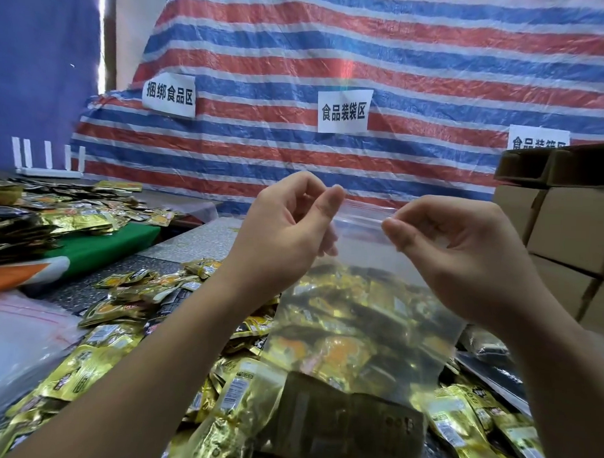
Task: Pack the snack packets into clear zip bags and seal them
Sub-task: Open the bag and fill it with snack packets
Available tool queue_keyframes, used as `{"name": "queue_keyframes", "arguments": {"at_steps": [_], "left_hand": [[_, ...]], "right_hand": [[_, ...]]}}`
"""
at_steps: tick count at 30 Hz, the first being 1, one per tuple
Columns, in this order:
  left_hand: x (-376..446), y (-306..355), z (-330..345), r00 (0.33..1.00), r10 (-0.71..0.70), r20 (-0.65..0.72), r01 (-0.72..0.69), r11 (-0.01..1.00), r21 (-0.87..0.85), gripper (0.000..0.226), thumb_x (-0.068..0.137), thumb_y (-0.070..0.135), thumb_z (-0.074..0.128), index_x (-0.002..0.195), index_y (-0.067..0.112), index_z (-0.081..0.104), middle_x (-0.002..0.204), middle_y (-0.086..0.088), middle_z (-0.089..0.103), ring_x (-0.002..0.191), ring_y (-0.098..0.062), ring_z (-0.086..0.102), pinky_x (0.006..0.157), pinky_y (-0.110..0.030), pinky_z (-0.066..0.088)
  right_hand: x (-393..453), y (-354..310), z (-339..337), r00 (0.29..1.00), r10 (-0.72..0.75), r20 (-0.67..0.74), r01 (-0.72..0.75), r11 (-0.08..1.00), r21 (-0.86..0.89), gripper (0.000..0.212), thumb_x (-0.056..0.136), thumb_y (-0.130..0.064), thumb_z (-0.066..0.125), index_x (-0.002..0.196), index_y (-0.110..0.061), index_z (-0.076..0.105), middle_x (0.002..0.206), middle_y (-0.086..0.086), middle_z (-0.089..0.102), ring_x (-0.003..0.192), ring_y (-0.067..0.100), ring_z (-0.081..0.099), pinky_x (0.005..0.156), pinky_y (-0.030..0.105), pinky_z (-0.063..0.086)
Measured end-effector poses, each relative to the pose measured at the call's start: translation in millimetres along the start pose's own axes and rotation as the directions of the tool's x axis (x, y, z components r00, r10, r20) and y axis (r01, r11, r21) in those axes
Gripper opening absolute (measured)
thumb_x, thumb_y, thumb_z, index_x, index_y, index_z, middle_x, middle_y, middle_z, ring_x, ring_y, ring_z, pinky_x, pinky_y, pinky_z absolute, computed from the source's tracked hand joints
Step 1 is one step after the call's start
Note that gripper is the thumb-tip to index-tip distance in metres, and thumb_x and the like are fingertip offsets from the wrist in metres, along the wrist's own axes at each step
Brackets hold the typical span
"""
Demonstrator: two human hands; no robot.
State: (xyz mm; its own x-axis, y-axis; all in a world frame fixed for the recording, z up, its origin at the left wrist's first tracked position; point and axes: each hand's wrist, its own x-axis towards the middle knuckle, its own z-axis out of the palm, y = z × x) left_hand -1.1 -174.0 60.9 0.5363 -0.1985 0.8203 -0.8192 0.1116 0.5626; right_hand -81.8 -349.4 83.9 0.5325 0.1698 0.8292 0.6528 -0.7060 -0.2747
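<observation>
A clear zip bag (pixel 359 320) hangs upright in front of me, its lower half filled with several gold and black snack packets. My left hand (pixel 287 228) pinches the left end of the bag's red zip strip between thumb and forefinger. My right hand (pixel 457 248) pinches the same strip a little to the right. The strip runs taut between the two hands. Loose gold snack packets (pixel 119 328) cover the table beneath and around the bag.
A stack of empty clear zip bags (pixel 19 335) lies at the left. More packets (pixel 47 213) are heaped on a green cloth further left. Cardboard boxes (pixel 567 231) stand at the right. A striped tarp (pixel 333 75) with paper signs hangs behind.
</observation>
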Motion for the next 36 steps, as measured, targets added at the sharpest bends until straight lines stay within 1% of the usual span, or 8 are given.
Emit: {"name": "queue_keyframes", "arguments": {"at_steps": [7,11,18,25,30,31,33,36], "left_hand": [[-1.7,0.1,1.2,1.0,-0.001,0.017,0.001,1.0,0.018,0.035,0.09,0.039,0.058,0.084,0.005,0.056,0.062,-0.006,0.065,0.054,-0.013,0.063,0.055,-0.026,0.05],[-2.3,-4.7,1.4,1.0,0.004,0.001,-0.004,0.997,0.073,0.027,0.095,0.028,0.06,0.084,0.004,0.056,0.062,-0.006,0.065,0.054,-0.013,0.062,0.056,-0.028,0.052],[-3.2,-7.9,0.6,0.998,-0.001,0.059,-0.005,0.995,0.099,0.023,0.097,0.024,0.059,0.085,0.005,0.056,0.065,-0.004,0.064,0.059,-0.013,0.063,0.061,-0.031,0.054],[-4.0,-1.4,1.0,0.99,0.085,0.115,-0.084,0.996,-0.009,0.021,0.097,0.017,0.057,0.085,0.0,0.054,0.065,-0.006,0.061,0.058,-0.009,0.06,0.059,-0.029,0.051],[-4.6,-0.9,0.2,0.988,0.093,0.125,-0.095,0.996,0.004,0.022,0.096,0.023,0.057,0.085,0.005,0.055,0.064,-0.001,0.062,0.058,-0.012,0.06,0.06,-0.041,0.052],[-4.7,-1.0,0.0,0.986,0.097,0.132,-0.099,0.995,0.009,0.022,0.096,0.025,0.057,0.085,0.005,0.055,0.064,0.0,0.062,0.058,-0.013,0.061,0.06,-0.044,0.053],[-5.1,-1.6,-0.8,0.984,0.102,0.145,-0.106,0.994,0.02,0.025,0.095,0.028,0.057,0.085,0.006,0.055,0.065,0.0,0.062,0.059,-0.015,0.062,0.061,-0.048,0.053],[-5.5,-3.4,-1.9,0.983,0.097,0.153,-0.103,0.994,0.032,0.028,0.094,0.033,0.057,0.086,0.006,0.055,0.065,0.001,0.062,0.06,-0.018,0.063,0.062,-0.049,0.054]], "right_hand": [[-0.4,9.9,3.0,0.999,0.032,-0.014,-0.033,0.999,-0.031,0.014,0.089,-0.028,0.067,0.08,-0.017,0.072,0.07,-0.007,0.067,0.067,0.007,0.062,0.061,0.009,0.044],[-0.8,18.8,5.6,0.998,0.058,-0.007,-0.059,0.998,-0.027,0.011,0.09,-0.026,0.067,0.083,-0.02,0.071,0.073,-0.007,0.067,0.068,0.011,0.064,0.061,0.019,0.05],[2.2,39.0,1.8,0.963,0.221,-0.154,-0.198,0.969,0.15,0.029,0.107,-0.021,0.042,0.089,-0.02,0.065,0.085,0.002,0.065,0.063,0.011,0.063,0.057,0.024,0.054],[5.5,61.8,-14.9,0.736,0.659,-0.156,-0.5,0.683,0.532,0.047,0.108,-0.034,0.037,0.079,-0.012,0.067,0.064,-0.005,0.07,0.062,0.005,0.066,0.059,0.024,0.055],[-1.3,84.2,9.2,0.622,0.741,0.253,-0.665,0.33,0.67,0.046,0.104,-0.025,0.047,0.067,-0.013,0.07,0.065,0.006,0.063,0.051,0.012,0.062,0.049,0.024,0.052],[-3.1,90.9,17.3,0.607,0.73,0.314,-0.726,0.348,0.594,0.043,0.103,-0.02,0.047,0.067,-0.01,0.069,0.068,0.007,0.06,0.051,0.013,0.059,0.05,0.025,0.05],[-11.5,102.1,30.1,0.64,0.681,0.356,-0.767,0.589,0.254,0.029,0.099,-0.017,0.055,0.076,-0.01,0.069,0.071,0.007,0.064,0.055,0.014,0.059,0.055,0.027,0.048],[-32.2,106.9,47.2,0.637,0.511,0.578,-0.524,0.836,-0.161,0.018,0.095,-0.042,0.063,0.093,-0.027,0.072,0.084,-0.012,0.073,0.07,0.001,0.068,0.062,0.015,0.051]]}}
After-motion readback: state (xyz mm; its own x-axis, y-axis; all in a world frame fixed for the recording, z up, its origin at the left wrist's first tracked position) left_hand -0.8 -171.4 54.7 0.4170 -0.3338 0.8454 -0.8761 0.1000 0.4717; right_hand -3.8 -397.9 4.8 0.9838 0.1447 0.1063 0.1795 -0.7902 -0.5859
